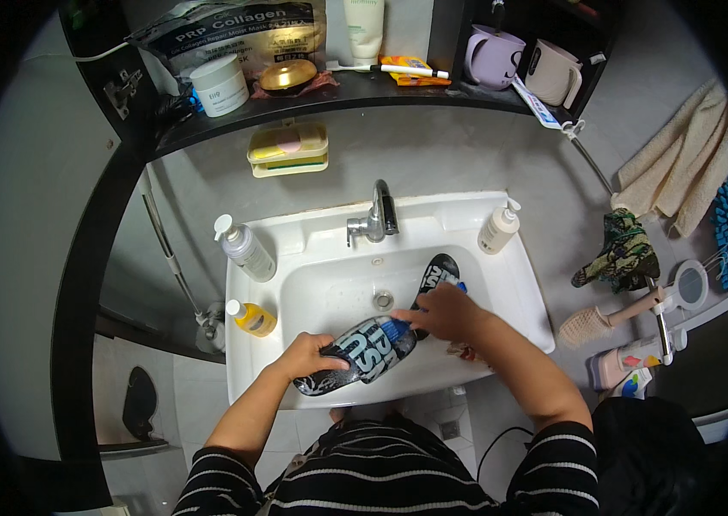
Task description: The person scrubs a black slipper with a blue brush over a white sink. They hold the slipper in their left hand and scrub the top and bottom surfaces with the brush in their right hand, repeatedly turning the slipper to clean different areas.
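My left hand [305, 357] grips the heel end of a black slipper [349, 353] with large pale lettering, its fingers partly hidden beneath. The slipper is held tilted over the sink's near edge and looks wet, with some suds. My right hand [450, 313] is closed around a blue brush [395, 329], mostly hidden by the fingers. Its blue bristles touch the slipper's strap end, and a bit of blue shows at the hand's far side. A second black slipper [440, 268] leans inside the basin just beyond my right hand. Something small and reddish-brown [464, 351] lies below that wrist.
The white sink [312, 249] has a chrome faucet [375, 219] at its back. Pump bottles [248, 249] [499, 228] stand at both back corners, and a yellow bottle [252, 319] is on the left rim. A dark shelf [364, 99] with cups and a jar overhangs the back.
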Tool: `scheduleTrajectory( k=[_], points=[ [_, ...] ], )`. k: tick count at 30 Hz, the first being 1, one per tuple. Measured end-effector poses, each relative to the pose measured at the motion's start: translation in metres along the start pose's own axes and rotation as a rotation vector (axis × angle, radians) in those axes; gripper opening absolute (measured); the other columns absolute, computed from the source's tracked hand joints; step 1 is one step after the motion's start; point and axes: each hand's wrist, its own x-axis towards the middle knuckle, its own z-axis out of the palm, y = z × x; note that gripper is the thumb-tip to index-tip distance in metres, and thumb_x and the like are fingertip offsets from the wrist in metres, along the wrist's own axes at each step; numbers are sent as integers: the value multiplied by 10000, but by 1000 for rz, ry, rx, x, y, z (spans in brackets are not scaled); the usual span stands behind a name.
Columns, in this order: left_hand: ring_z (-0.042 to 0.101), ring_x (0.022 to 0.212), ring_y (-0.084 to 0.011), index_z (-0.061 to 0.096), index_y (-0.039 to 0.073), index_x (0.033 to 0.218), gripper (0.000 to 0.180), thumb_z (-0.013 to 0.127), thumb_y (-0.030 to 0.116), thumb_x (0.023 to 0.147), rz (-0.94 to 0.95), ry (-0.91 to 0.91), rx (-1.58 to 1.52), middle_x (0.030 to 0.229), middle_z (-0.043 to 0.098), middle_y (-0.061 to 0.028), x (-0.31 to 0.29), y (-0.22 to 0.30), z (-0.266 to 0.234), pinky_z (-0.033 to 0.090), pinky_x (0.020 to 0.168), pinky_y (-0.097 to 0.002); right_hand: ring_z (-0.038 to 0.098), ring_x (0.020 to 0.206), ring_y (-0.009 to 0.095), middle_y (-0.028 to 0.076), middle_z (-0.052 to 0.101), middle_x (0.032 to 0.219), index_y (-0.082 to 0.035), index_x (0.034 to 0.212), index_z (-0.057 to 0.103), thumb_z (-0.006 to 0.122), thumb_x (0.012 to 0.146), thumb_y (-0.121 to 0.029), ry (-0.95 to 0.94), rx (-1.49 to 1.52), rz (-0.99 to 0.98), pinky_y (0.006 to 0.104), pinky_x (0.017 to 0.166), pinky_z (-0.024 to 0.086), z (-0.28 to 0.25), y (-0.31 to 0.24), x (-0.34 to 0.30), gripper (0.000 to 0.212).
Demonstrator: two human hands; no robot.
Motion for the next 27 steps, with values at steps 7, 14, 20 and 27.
scheduleTrajectory(
  k=[7,14,20,27],
  points=[
    [585,665,-105,655,4,861,363,828,277,695,9,16,-73,718,657,-55,-1,-9,6,483,646,-269,607,705,238,56,587,764,-336,1282,538,567,882,-336,172,5,9,386,671,458,11,1,8,401],
    [605,675,-116,667,-5,872,371,823,283,699,-52,39,-145,738,674,-68,-9,-9,-8,494,655,-273,613,707,270,93,588,778,-294,1294,527,574,889,-304,84,65,129,378,631,476,16,27,-1,408],
    [608,687,-111,676,-7,897,383,824,285,698,-81,34,-126,757,682,-71,-9,-25,-1,499,662,-271,614,716,262,88,598,807,-292,1315,508,544,914,-316,115,43,126,376,630,476,30,22,1,404],
    [592,703,-91,677,-9,899,355,819,255,710,-110,121,-332,759,668,-42,-2,-34,11,490,660,-256,624,767,239,66,612,878,-302,1365,449,518,928,-310,23,-29,149,373,652,486,35,10,-2,442]
  ],
)
